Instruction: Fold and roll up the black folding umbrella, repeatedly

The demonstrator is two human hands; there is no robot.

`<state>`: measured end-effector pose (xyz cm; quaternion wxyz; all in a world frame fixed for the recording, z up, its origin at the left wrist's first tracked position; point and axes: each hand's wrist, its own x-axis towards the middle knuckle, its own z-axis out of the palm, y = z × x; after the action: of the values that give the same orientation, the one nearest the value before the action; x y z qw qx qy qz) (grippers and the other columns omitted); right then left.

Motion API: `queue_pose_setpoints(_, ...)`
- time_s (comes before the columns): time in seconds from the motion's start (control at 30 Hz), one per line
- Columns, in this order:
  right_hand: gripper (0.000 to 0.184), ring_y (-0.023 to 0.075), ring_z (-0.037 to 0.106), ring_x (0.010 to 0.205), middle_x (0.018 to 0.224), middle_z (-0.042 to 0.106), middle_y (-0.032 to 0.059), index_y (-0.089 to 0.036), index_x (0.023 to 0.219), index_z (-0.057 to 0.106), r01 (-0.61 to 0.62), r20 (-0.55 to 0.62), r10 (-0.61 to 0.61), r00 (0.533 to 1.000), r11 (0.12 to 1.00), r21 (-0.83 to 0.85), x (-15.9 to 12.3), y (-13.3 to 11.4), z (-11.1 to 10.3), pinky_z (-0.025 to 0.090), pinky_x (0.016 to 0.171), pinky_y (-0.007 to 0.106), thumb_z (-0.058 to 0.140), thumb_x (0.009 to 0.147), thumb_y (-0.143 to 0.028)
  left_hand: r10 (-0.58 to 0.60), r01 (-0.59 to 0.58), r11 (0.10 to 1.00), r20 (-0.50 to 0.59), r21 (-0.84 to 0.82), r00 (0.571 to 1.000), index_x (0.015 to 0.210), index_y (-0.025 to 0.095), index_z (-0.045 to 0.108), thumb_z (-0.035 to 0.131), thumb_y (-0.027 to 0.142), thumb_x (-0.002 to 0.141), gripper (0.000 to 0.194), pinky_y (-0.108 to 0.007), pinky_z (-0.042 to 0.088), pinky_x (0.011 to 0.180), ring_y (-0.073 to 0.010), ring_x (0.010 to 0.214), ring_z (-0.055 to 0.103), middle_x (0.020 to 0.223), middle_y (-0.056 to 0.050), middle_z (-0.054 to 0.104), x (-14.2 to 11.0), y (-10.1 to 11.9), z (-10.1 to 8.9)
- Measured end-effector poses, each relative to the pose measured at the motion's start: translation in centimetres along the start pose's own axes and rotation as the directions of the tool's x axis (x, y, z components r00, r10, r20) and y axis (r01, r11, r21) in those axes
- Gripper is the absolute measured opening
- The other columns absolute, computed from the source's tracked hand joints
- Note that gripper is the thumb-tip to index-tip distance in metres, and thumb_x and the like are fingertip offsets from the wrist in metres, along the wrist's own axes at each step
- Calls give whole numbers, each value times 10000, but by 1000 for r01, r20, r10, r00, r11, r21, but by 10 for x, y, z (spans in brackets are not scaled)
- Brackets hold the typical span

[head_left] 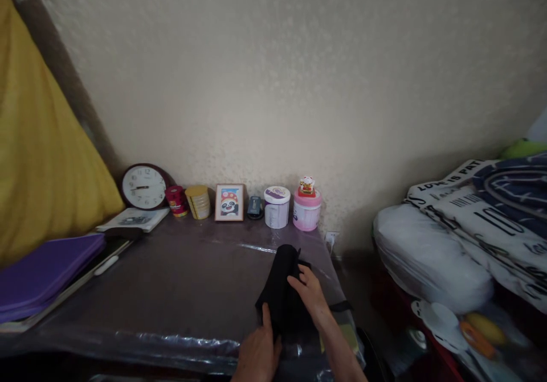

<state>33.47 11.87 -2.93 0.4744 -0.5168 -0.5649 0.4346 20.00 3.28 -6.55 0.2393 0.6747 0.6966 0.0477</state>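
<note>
A black folded fabric item [277, 276] lies near the right end of the table, its long side running away from me and its top rounded. My left hand [258, 352] is at its near end, the index finger stretched along the black surface and the thumb by the lower edge. On the item's right side, my right hand [311, 292] has its fingers and thumb closed about a raised flap. A dark strap-like piece [341, 306] sticks out to the right, past my right wrist. The underside of the item is hidden.
Along the wall stand a clock [144, 187], a red can [176, 201], a yellow-lidded jar [198, 202], a panda picture frame [229, 202], a small dark device [255, 206] and two tubs [277, 208]. Purple folders [47, 274] lie left; bedding [431, 251] is piled right.
</note>
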Motion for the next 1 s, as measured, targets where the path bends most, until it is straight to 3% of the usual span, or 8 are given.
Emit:
queue_pose_setpoints(0.23, 478, 234, 612, 950, 1011, 649, 113, -136, 1130, 519, -16, -44, 7, 999, 979, -205, 19, 3, 36, 490, 779, 326, 587, 668, -238, -32, 31, 999, 25, 16, 999, 1390, 38, 75, 349, 213, 850, 631, -295, 419, 739, -232, 925, 617, 1021, -166, 648, 0, 4, -5)
queue_pose_setpoints(0.37, 483, 206, 634, 841, 851, 678, 68, -125, 1163, 495, 2, 16, 5, 1000, 918, -397, 18, 1, 49, 480, 698, 276, 565, 693, -209, -29, 29, 999, 41, 17, 999, 1386, 17, 72, 339, 208, 844, 634, -294, 421, 758, -234, 950, 608, 1044, -172, 636, 0, 5, -6)
queue_pose_setpoints(0.5, 514, 185, 635, 763, 736, 672, 31, -104, 1204, 443, 27, 90, 28, 996, 828, -560, 17, -6, 55, 441, 632, 239, 549, 713, -209, -12, 13, 1000, 42, -19, 999, 1379, -14, 65, 333, 215, 846, 640, -297, 423, 767, -245, 965, 600, 1062, -183, 627, 1, 3, -7)
queue_pose_setpoints(0.7, 448, 219, 638, 831, 833, 679, 78, -111, 1161, 437, 61, 125, 45, 991, 678, -732, 16, -14, 62, 420, 646, 266, 516, 737, -232, 4, -2, 999, 45, -35, 999, 1384, 7, 71, 327, 274, 860, 642, -297, 423, 784, -249, 966, 604, 1064, -182, 627, -6, 2, -15)
queue_pose_setpoints(0.9, 426, 241, 641, 835, 853, 680, 115, -89, 1146, 430, 107, 161, 29, 987, 627, -772, 13, -16, 64, 424, 646, 286, 486, 745, -223, 45, -43, 995, 21, -90, 999, 1367, 14, 146, 279, 292, 873, 582, -277, 428, 816, -221, 995, 591, 1157, -185, 573, -20, -1, -21)
queue_pose_setpoints(1.0, 423, 238, 644, 832, 867, 681, 115, -99, 1148, 428, 124, 176, 26, 984, 611, -782, 13, -17, 64, 425, 642, 284, 486, 747, -223, 82, -79, 995, 42, -68, 996, 1392, 88, 102, 313, 269, 864, 596, -254, 421, 834, -197, 1020, 578, 1231, -159, 523, -20, 1, -22)
